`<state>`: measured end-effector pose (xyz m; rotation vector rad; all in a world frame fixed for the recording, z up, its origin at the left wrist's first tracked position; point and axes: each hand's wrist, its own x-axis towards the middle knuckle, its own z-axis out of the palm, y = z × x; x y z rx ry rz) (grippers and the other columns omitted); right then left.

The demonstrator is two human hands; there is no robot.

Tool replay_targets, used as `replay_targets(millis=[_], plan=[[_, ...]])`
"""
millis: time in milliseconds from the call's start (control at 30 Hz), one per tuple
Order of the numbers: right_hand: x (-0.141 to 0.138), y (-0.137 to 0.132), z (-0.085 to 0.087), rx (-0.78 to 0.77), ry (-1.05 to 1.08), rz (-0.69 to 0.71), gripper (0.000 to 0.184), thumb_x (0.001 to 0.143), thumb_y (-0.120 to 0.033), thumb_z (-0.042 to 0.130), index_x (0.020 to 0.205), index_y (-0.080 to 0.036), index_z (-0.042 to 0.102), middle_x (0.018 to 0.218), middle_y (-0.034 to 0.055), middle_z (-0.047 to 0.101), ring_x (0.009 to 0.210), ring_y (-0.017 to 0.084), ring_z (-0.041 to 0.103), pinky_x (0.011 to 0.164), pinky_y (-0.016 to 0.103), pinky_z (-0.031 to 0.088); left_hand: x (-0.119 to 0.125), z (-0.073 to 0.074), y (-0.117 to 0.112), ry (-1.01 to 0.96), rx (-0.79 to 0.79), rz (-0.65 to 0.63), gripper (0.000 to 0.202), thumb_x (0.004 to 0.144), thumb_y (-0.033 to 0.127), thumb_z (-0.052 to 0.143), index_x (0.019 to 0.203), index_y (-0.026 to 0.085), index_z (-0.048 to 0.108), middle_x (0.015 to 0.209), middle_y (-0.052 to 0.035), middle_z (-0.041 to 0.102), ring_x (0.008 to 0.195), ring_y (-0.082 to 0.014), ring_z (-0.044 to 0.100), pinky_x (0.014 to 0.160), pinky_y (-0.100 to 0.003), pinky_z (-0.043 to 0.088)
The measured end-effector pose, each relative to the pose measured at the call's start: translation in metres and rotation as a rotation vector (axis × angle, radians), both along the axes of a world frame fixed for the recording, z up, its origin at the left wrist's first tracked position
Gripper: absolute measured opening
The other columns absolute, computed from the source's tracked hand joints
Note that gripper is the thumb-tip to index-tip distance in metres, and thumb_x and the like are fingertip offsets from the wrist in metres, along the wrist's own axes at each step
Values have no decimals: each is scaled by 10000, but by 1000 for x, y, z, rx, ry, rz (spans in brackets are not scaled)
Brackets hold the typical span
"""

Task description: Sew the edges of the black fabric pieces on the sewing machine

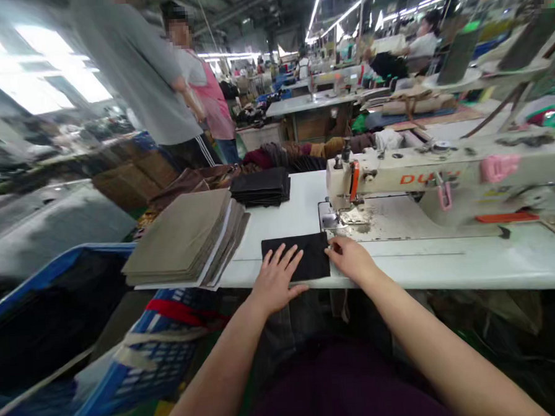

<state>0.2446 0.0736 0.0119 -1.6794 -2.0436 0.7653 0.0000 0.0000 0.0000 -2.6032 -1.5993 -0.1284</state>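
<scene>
A black rectangular fabric piece [313, 259] lies flat on the white sewing table near its front edge. My left hand [277, 277] rests palm down on its left part, fingers spread and stretched out. At the right edge of the cloth, my right hand [351, 258] is closed, with thumb and fingertips pinching the border. Just behind that hand is the needle and presser foot area [336, 217] of the sewing machine [397, 177]. The fabric lies in front of the presser foot, and no part of it shows under the foot.
A thick stack of olive-grey fabric panels [181, 235] sits left on the table, with a smaller stack of black pieces [260, 187] behind. Blue plastic baskets [147, 345] stand lower left. Two people stand beyond the table, one in a pink apron [216, 99].
</scene>
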Motion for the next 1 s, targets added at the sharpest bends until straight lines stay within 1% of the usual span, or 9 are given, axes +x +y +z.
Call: replay_targets(millis=[133, 267, 333, 400, 500, 567, 633, 833, 1000], plan=[[3, -15, 2, -24, 3, 13, 201, 903, -350, 638, 1056, -221, 648, 843, 5, 691, 740, 147, 608, 682, 258, 383, 24, -5, -26, -32, 77, 112, 756, 965, 613, 486, 1601, 267, 270, 1656, -68, 314, 1509, -356, 252, 1192, -564, 250], [10, -35, 5, 21, -49, -30, 198, 862, -370, 689, 989, -232, 626, 918, 28, 674, 751, 161, 586, 652, 274, 343, 42, 8, -28, -128, 81, 207, 500, 1014, 495, 444, 1454, 266, 511, 1470, -102, 550, 1270, -342, 512, 1020, -511, 426], [14, -42, 4, 72, -70, -35, 197, 856, -351, 697, 990, -234, 616, 948, 33, 664, 780, 167, 582, 666, 277, 344, 46, 15, -12, -240, 56, 221, 369, 1042, 362, 400, 1316, 235, 612, 1302, -108, 649, 1145, -286, 578, 994, -459, 445], [16, -44, 1, 99, -42, -19, 150, 864, -314, 678, 976, -237, 615, 924, 20, 658, 786, 163, 581, 681, 275, 358, 47, 20, 15, -412, 39, 244, 320, 1020, 287, 449, 1272, 198, 624, 1262, -121, 661, 1167, -270, 573, 1048, -440, 413], [18, -37, -6, 96, 116, 9, 112, 853, -260, 656, 961, -246, 630, 863, -4, 647, 777, 157, 580, 706, 273, 390, 46, 22, 61, -805, -145, 343, 457, 873, 320, 696, 1291, 160, 608, 1269, -155, 660, 1207, -303, 565, 1064, -448, 398], [22, -29, -9, 112, 270, 15, 128, 846, -264, 644, 973, -249, 650, 833, -10, 638, 786, 161, 583, 738, 282, 421, 46, 23, 84, -991, -347, 372, 469, 774, 360, 790, 1173, 146, 670, 1103, -139, 721, 1063, -299, 637, 962, -421, 467], [30, -20, -9, 148, 408, -23, 170, 849, -295, 623, 1005, -246, 670, 842, -2, 644, 814, 169, 595, 782, 301, 447, 46, 26, 95, -1056, -478, 336, 381, 765, 432, 783, 1002, 142, 716, 937, -102, 743, 897, -263, 676, 836, -372, 511], [48, -9, 2, 42, 650, -142, 346, 804, -358, 617, 1118, -217, 643, 1027, 45, 716, 941, 181, 661, 887, 336, 491, 59, 34, 78, -1562, -680, 269, 352, 735, 450, 827, 865, 140, 724, 821, -36, 737, 727, -158, 644, 713, -267, 488], [46, -7, 13, -33, 581, -99, 272, 779, -397, 624, 968, -216, 698, 868, 4, 705, 837, 182, 640, 791, 309, 476, 83, 31, 67, -1654, -663, 286, 347, 708, 428, 859, 874, 140, 757, 853, -46, 759, 770, -169, 658, 770, -288, 510]])
